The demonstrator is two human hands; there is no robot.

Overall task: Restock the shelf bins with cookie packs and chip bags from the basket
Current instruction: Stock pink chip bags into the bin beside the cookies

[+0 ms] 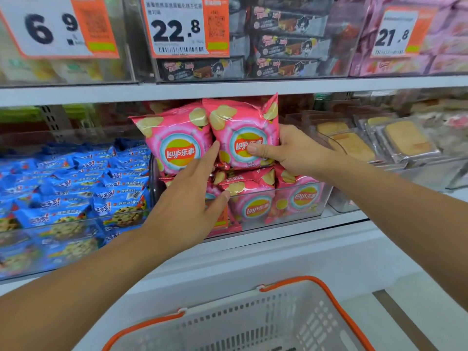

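Setting: store shelving fills the frame, price tags (177,26) across the upper edge and clear bins in a row at mid-height.
Chip bin: clear bin (298,211) at centre frame, already heaped with pink chip bags to its front lip.
Bags in hand: two pink bags stand upright side by side on top of the heap, logos facing the camera, long axes vertical, top seams toward the shelf above; the left bag (177,140) leans slightly left, the right bag (240,127) slightly right.
Right hand: right hand (286,150) grips the right bag's edge, thumb across its front, apparently to keep it standing while it is seated.
Left hand: left hand (187,196) lies flat with straight fingers, fingertips touching the seam between the two bags, grasping nothing; it looks to be steadying and pushing them back.
Cookie bin: blue cookie packs (76,188) fill the bin at left of frame, lying flat and overlapping.
Neighbours: clear-wrapped pale cakes (379,140) sit in bins at right.
Basket: grey basket (253,323) with orange rim at lower centre, resting on a white ledge (304,252); the visible part shows no stock.
Stage: chip restock appears near its end.
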